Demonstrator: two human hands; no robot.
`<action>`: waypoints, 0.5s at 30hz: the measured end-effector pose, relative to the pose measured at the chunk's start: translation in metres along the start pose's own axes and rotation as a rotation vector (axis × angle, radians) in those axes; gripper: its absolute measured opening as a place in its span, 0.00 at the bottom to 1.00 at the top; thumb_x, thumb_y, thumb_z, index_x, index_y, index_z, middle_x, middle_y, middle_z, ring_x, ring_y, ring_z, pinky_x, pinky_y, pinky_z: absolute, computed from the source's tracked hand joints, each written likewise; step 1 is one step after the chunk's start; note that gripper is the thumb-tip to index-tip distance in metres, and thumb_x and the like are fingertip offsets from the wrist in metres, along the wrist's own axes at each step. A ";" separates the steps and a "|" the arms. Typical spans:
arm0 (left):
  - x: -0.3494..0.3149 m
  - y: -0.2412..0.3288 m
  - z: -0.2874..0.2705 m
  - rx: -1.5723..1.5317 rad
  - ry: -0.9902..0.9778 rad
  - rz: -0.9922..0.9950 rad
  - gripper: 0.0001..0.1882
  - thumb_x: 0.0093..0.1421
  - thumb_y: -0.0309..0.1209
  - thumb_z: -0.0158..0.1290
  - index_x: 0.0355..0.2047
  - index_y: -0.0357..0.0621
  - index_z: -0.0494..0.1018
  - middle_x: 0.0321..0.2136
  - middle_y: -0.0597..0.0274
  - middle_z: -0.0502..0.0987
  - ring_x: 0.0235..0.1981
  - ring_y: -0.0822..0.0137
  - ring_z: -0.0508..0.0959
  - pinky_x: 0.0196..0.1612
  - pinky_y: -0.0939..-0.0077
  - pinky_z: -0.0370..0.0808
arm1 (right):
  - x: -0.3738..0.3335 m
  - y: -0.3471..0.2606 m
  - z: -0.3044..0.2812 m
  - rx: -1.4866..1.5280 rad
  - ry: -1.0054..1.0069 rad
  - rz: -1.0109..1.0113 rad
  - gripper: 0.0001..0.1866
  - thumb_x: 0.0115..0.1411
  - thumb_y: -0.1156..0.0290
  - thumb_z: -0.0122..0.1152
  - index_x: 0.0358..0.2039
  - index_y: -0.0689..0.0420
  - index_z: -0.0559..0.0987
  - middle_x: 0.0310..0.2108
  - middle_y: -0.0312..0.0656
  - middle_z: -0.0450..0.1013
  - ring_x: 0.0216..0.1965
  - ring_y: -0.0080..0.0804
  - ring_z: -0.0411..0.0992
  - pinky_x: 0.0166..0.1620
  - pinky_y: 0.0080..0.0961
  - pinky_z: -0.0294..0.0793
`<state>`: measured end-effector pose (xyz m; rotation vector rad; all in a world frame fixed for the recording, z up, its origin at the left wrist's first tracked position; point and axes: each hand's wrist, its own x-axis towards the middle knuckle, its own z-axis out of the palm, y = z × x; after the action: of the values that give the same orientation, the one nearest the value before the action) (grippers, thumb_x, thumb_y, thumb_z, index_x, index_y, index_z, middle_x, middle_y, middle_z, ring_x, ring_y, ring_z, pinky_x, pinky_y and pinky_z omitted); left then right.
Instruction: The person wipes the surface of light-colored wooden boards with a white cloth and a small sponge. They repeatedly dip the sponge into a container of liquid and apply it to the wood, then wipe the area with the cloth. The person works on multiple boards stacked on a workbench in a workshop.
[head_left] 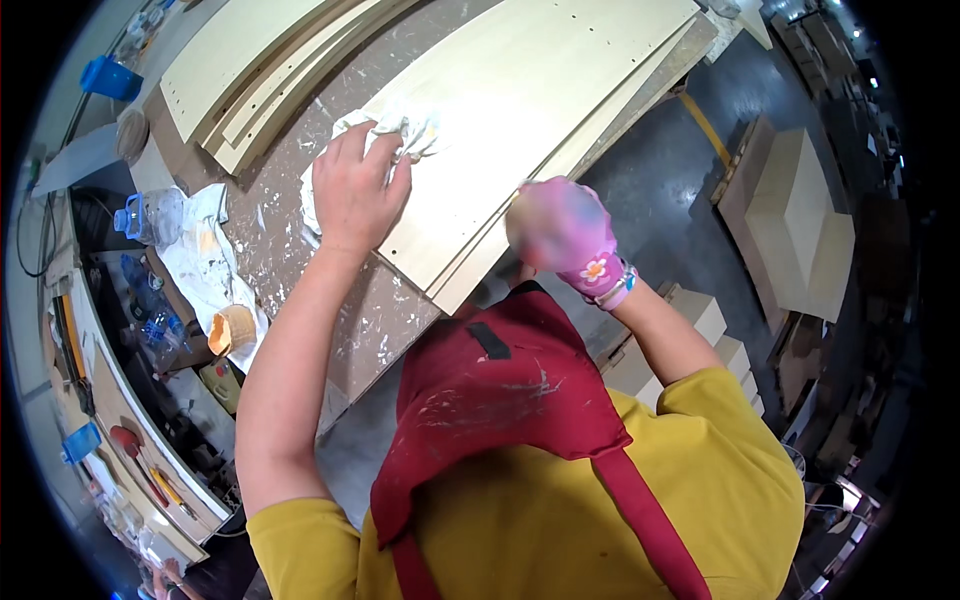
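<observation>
My bare left hand point(360, 185) is closed over a crumpled white cloth point(415, 130), pressing it on the pale wooden panel point(490, 110). The cloth bunches out past the fingertips and under the wrist. Along its long sides the panel has small holes, and at least one more board point(590, 150) lies beneath it, jutting out at the right. My right hand point(565, 235), in a pink glove with a flower on the cuff, is at the panel's right edge near the front corner. A blur covers its fingers, so their grip does not show.
Curved pale boards point(240, 60) are stacked at the table's far left. On the paint-spotted table point(290, 230) lie a stained white rag point(205, 250), a clear plastic jug point(155, 215) and an orange-brown tape roll point(230, 330). More panels point(790, 220) stand on the floor at right.
</observation>
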<state>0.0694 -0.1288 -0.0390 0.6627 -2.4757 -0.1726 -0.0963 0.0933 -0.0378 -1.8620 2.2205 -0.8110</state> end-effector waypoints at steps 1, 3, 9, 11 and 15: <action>0.000 0.001 0.000 0.001 0.001 0.005 0.11 0.53 0.36 0.56 0.36 0.49 0.76 0.43 0.56 0.75 0.44 0.55 0.74 0.44 0.62 0.68 | 0.003 -0.009 -0.006 0.011 -0.017 -0.087 0.26 0.52 0.66 0.60 0.53 0.50 0.71 0.45 0.40 0.72 0.46 0.38 0.71 0.49 0.36 0.69; -0.001 0.002 0.003 0.002 -0.008 0.005 0.11 0.53 0.36 0.56 0.36 0.49 0.76 0.43 0.55 0.75 0.44 0.54 0.74 0.44 0.62 0.69 | 0.007 -0.038 -0.002 0.028 -0.049 -0.256 0.26 0.52 0.65 0.60 0.53 0.50 0.70 0.42 0.40 0.72 0.43 0.35 0.72 0.46 0.33 0.71; -0.001 0.002 0.002 0.004 -0.037 -0.022 0.11 0.52 0.36 0.56 0.36 0.50 0.77 0.44 0.57 0.74 0.47 0.56 0.73 0.46 0.62 0.68 | 0.030 -0.023 -0.011 -0.260 -0.384 -0.044 0.18 0.51 0.66 0.59 0.45 0.49 0.73 0.36 0.41 0.71 0.36 0.34 0.74 0.41 0.33 0.72; -0.001 0.001 0.002 0.009 -0.036 -0.010 0.12 0.53 0.37 0.55 0.37 0.50 0.77 0.44 0.57 0.74 0.47 0.56 0.73 0.46 0.62 0.68 | 0.017 0.024 -0.018 -0.368 0.055 0.035 0.13 0.49 0.65 0.59 0.37 0.50 0.77 0.35 0.44 0.74 0.34 0.37 0.75 0.37 0.36 0.74; 0.000 0.004 0.003 0.032 -0.063 -0.018 0.12 0.53 0.37 0.55 0.38 0.49 0.76 0.45 0.56 0.74 0.47 0.55 0.73 0.47 0.61 0.67 | 0.009 0.012 -0.009 -0.203 0.038 -0.211 0.20 0.50 0.64 0.58 0.46 0.48 0.74 0.41 0.40 0.74 0.36 0.38 0.75 0.39 0.32 0.75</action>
<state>0.0658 -0.1254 -0.0408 0.7028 -2.5380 -0.1631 -0.1123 0.0882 -0.0340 -2.2227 2.2288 -0.6778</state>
